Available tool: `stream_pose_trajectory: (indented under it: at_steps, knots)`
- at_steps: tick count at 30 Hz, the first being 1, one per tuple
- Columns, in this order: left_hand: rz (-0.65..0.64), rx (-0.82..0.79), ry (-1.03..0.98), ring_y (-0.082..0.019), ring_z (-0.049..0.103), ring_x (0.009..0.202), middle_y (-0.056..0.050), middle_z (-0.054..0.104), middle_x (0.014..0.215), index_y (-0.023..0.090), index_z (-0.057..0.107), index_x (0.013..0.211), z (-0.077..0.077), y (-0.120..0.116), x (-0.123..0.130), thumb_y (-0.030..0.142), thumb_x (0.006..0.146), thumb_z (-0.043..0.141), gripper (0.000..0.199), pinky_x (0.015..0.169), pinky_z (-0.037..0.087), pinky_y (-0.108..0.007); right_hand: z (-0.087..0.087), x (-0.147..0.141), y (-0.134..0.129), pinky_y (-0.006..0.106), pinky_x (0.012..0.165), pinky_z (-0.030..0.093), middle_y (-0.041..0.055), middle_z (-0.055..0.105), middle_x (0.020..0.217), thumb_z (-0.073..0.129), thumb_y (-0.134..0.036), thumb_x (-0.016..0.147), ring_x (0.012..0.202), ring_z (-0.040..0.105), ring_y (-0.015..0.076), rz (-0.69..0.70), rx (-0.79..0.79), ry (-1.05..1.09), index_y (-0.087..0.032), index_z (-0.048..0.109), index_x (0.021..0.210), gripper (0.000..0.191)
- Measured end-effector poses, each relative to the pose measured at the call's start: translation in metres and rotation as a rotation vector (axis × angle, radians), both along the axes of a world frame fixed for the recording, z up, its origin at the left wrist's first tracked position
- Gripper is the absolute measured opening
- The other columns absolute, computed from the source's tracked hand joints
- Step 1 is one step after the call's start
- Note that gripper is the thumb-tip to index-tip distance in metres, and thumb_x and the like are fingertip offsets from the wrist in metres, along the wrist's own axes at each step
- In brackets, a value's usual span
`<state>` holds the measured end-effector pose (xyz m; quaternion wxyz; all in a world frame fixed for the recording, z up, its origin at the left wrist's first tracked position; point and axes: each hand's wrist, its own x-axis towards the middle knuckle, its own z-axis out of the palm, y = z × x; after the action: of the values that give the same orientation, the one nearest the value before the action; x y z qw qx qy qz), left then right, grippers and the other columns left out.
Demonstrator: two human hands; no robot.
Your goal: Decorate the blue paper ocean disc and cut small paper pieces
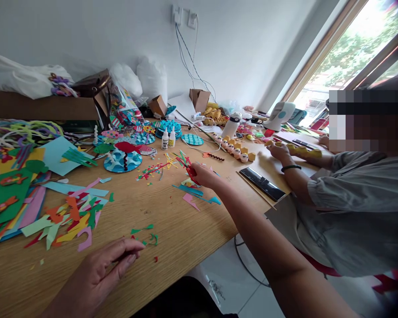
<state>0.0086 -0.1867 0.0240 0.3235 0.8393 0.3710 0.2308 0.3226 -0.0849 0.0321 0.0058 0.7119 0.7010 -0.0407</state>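
My right hand (pixel 203 175) reaches across the wooden table (pixel 122 207), its fingers closed around the red handles of scissors (pixel 191 172). Thin coloured strips (pixel 170 160) and small paper bits (pixel 149 171) lie just left of it. Blue paper scraps (pixel 194 191) and a pink scrap (pixel 191 201) are below. At the near edge my left hand (pixel 114 265) is held with fingers curved and the thumb apart, nothing visible between them. Small green scraps (pixel 153 239) lie beside its fingertips.
Paper offcuts (pixel 69 216) and coloured sheets (pixel 16 194) cover the left side. Blue discs with paper fish (pixel 123 161) and glue bottles (pixel 165 139) stand behind. On the right are a black phone (pixel 262 183), an egg-carton strip (pixel 234 148) and a person in grey (pixel 361 198) holding yellow carton.
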Motion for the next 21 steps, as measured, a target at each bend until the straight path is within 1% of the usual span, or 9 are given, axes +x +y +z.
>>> stream_pose_trajectory:
  at_steps: [4,10,13,16,18,21]
  knots:
    - [0.025,-0.009,-0.068,-0.013,0.070,0.067,0.004,0.075,0.075,0.028,0.069,0.081,0.000,0.000,0.002,0.036,0.079,0.052,0.018,0.062,0.053,-0.015,-0.007,-0.001,0.001,0.023,0.056,0.031,0.0081,0.067,0.096,0.051,-0.026,0.082,0.078,0.058,0.0183,0.013,-0.024,0.001,-0.018,0.060,0.101,0.022]
    - [0.023,-0.070,-0.087,-0.015,0.069,0.073,0.002,0.074,0.077,0.028,0.069,0.082,-0.003,-0.003,0.005,0.028,0.079,0.053,0.016,0.065,0.052,-0.016,-0.012,-0.010,0.001,0.023,0.056,0.030,0.0087,0.067,0.100,0.048,-0.027,0.084,0.084,0.059,0.0192,0.050,-0.033,0.007,-0.019,0.059,0.101,0.021]
    - [0.032,-0.121,-0.083,-0.015,0.068,0.074,0.001,0.073,0.078,0.027,0.069,0.083,0.001,-0.005,0.005,0.026,0.080,0.052,0.018,0.066,0.051,-0.018,-0.012,-0.011,0.002,0.024,0.055,0.028,0.0097,0.067,0.098,0.046,-0.026,0.086,0.082,0.059,0.0196,0.053,-0.036,0.006,-0.018,0.059,0.099,0.021]
    - [0.048,-0.135,-0.076,-0.016,0.067,0.078,0.001,0.073,0.082,0.027,0.069,0.084,0.005,-0.005,0.003,0.026,0.080,0.051,0.018,0.070,0.050,-0.020,-0.011,-0.011,0.002,0.024,0.055,0.028,0.0098,0.067,0.095,0.045,-0.026,0.086,0.079,0.059,0.0194,0.047,-0.033,-0.001,-0.018,0.060,0.100,0.022]
    - [0.040,-0.136,-0.057,-0.016,0.067,0.079,0.001,0.073,0.084,0.027,0.068,0.085,0.009,-0.004,0.001,0.024,0.081,0.051,0.018,0.073,0.049,-0.021,-0.011,-0.011,0.001,0.025,0.055,0.028,0.0104,0.067,0.094,0.044,-0.025,0.086,0.078,0.059,0.0194,0.035,-0.026,-0.009,-0.018,0.060,0.101,0.023]
    - [0.011,-0.130,-0.024,-0.015,0.066,0.080,0.002,0.072,0.084,0.028,0.068,0.086,0.015,-0.002,0.002,0.021,0.080,0.050,0.020,0.074,0.048,-0.023,-0.012,-0.011,0.001,0.025,0.055,0.028,0.0118,0.067,0.093,0.047,-0.024,0.083,0.078,0.059,0.0211,0.026,-0.019,-0.021,-0.017,0.060,0.101,0.024]
